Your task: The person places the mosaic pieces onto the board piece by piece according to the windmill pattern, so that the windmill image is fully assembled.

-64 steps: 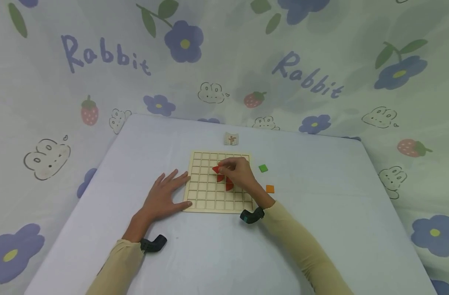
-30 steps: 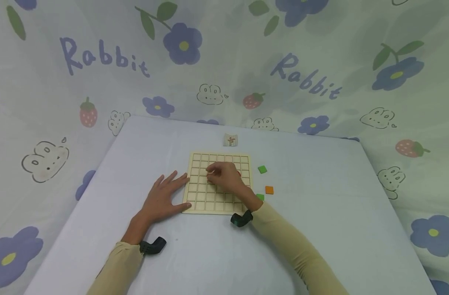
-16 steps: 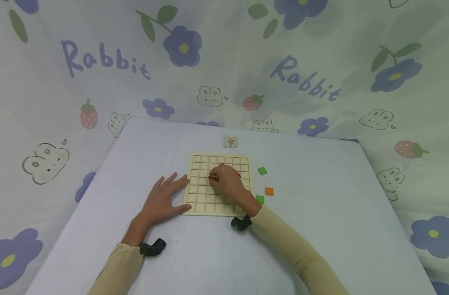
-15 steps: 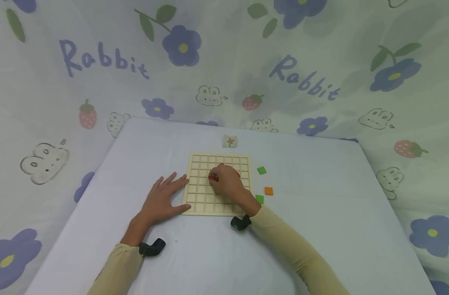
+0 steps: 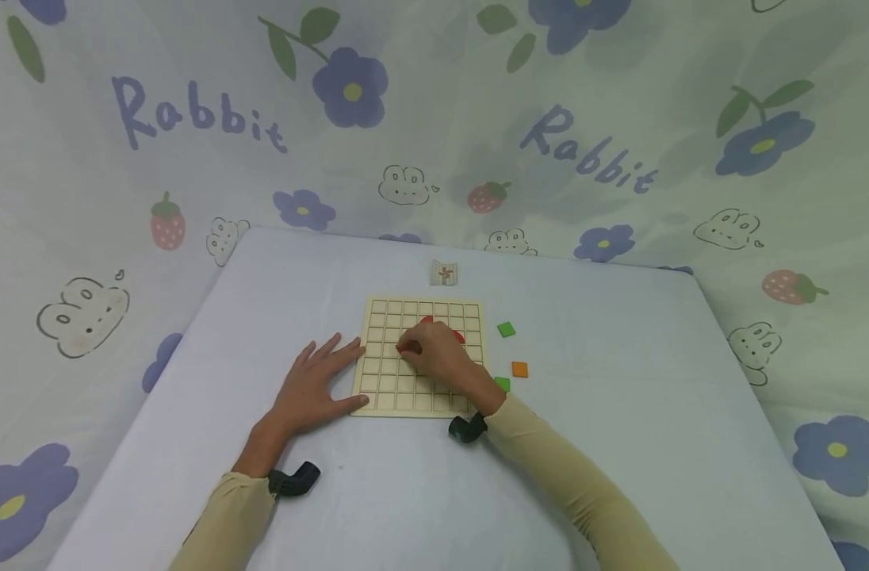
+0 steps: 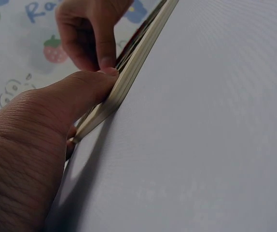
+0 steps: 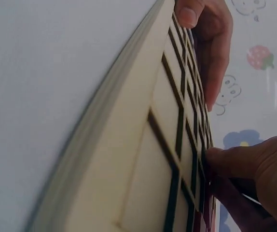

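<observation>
A pale wooden grid board [image 5: 380, 383] lies on the white table. My left hand [image 5: 316, 386] rests at its left side, fingers spread, with the fingertips at the left edge and the thumb on the near left corner; the left wrist view shows the thumb [image 6: 90, 89] on the rim. Over the middle of the board, my right hand [image 5: 438, 353] pinches a small red tile [image 5: 399, 349], mostly hidden by the fingertips. Other red tiles with a rounded side, one red tile [image 5: 427, 319] behind the knuckles and another red tile [image 5: 459, 337] beside the hand, lie on the grid.
To the board's right lie a green tile [image 5: 506, 329], an orange tile [image 5: 520, 369] and a second green tile [image 5: 502, 384] close to the right wrist. A small patterned card [image 5: 444, 274] with a reddish figure lies beyond the board. Printed cloth hangs behind the table.
My right hand has moved left and slightly nearer across the board, and its fingertips have shifted a little left since half a second ago. The near green tile came into view. My left hand stays put.
</observation>
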{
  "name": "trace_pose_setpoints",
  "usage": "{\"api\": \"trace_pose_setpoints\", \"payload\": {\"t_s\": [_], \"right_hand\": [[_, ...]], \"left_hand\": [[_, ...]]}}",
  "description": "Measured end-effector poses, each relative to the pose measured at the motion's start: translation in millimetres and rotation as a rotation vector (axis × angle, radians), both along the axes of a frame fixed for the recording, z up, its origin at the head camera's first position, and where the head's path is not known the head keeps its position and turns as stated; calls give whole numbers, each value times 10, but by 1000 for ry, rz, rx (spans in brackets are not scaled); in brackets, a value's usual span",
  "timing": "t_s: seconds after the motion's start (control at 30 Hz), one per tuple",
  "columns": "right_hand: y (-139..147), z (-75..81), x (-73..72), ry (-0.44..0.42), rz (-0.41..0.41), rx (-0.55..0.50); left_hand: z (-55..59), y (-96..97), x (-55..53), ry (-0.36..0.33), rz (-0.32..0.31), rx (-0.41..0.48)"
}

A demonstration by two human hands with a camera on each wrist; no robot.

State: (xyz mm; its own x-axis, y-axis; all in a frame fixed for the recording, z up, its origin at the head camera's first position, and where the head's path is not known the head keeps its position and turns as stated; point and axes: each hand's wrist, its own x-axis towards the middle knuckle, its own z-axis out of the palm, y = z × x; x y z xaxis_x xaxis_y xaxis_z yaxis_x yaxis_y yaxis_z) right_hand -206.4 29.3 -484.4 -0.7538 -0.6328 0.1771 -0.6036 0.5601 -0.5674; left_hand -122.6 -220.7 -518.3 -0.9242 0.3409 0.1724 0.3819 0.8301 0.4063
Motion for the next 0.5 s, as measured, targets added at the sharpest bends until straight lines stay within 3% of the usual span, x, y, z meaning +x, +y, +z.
{"api": "trace_pose_setpoints", "payload": {"t_s": [0.23, 0.5], "right_hand": [[24, 27, -38, 55, 35, 75], [17, 53, -10, 79, -37, 116]], "left_hand": [[7, 4, 4, -6, 1, -7], [37, 7, 11, -9, 4, -6]]}}
